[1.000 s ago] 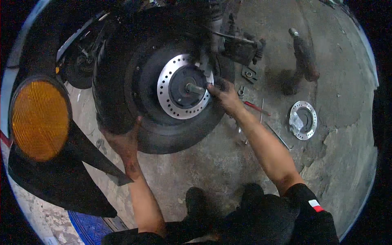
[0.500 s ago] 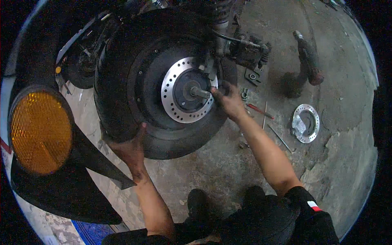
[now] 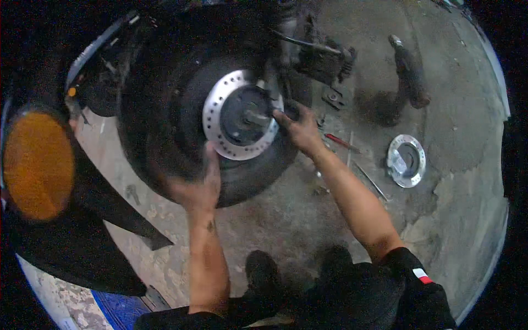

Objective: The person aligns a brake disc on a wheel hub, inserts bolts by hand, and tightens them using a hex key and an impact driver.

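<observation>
A black motorcycle wheel, its dark tyre [image 3: 253, 179] facing me, carries a drilled silver brake disc [image 3: 213, 118]. From the hub at the disc's centre a metal axle [image 3: 256, 116] sticks out. At the tyre's lower edge is my left hand [image 3: 198, 190], blurred, thumb pointing up by the disc's lower rim and fingers apart; it looks open. My right hand [image 3: 301, 131] is closed at the disc's right edge, thumb by the rim, close to the dark fork end. What its fingers grip is hidden.
On the concrete right lie another brake disc [image 3: 419, 159] with a clear plastic bag on it, a red-handled tool [image 3: 341, 142], a thin metal rod [image 3: 373, 182] and a dark cylindrical part [image 3: 412, 80]. A brake caliper [image 3: 322, 63] hangs above. An orange reflector [image 3: 38, 165] is at left.
My left hand has moved right along the tyre, its thumb now close to the disc. My right hand stays by the disc's edge. The whole view has shifted slightly.
</observation>
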### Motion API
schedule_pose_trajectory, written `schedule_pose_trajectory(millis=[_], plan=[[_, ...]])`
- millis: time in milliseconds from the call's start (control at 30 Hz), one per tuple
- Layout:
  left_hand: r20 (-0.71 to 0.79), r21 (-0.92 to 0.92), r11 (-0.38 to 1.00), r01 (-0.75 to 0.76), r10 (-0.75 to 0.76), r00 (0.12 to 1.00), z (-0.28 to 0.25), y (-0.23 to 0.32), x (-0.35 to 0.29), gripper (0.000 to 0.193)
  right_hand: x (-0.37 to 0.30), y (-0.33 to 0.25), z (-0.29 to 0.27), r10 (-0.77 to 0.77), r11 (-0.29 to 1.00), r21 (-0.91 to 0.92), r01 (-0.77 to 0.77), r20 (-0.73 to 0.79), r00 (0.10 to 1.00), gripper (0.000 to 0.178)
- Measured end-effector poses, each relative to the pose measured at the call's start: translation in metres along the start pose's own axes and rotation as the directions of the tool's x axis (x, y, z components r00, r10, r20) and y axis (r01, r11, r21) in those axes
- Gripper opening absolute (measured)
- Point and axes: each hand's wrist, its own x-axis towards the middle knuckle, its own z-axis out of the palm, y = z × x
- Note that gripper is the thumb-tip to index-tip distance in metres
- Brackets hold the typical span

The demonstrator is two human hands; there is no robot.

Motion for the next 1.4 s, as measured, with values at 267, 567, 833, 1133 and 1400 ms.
schedule_pose_trajectory(millis=[267, 567, 833, 1133, 1400], plan=[[0.453, 0.074, 0.996, 0.040, -0.070, 0.889, 0.039, -0.009, 0.029, 0.068, -0.031, 0.023, -0.038, -0.125, 0.989, -0.087, 0.118, -0.086, 0.988, 0.049], [0.455, -0.041, 0.992, 0.116, -0.085, 0.886, 0.043, -0.003, 0.022, 0.060, -0.091, 0.082, -0.146, -0.007, 0.907, -0.421, 0.015, 0.020, 1.000, 0.023], [0.449, -0.102, 0.990, 0.093, -0.037, 0.893, 0.050, 0.002, 0.014, 0.057, -0.125, 0.145, -0.102, -0.078, 0.722, -0.602, 0.341, 0.419, 0.905, 0.028], [0.443, -0.039, 0.985, 0.168, -0.134, 0.886, 0.036, 0.010, 0.020, 0.061, -0.128, 0.112, -0.089, -0.062, 0.731, -0.630, 0.261, 0.320, 0.945, 0.028], [0.432, -0.146, 0.979, 0.142, -0.066, 0.899, 0.055, -0.005, 0.005, 0.055, -0.098, 0.001, -0.084, 0.040, 0.981, -0.193, -0.018, 0.110, 0.993, 0.022]])
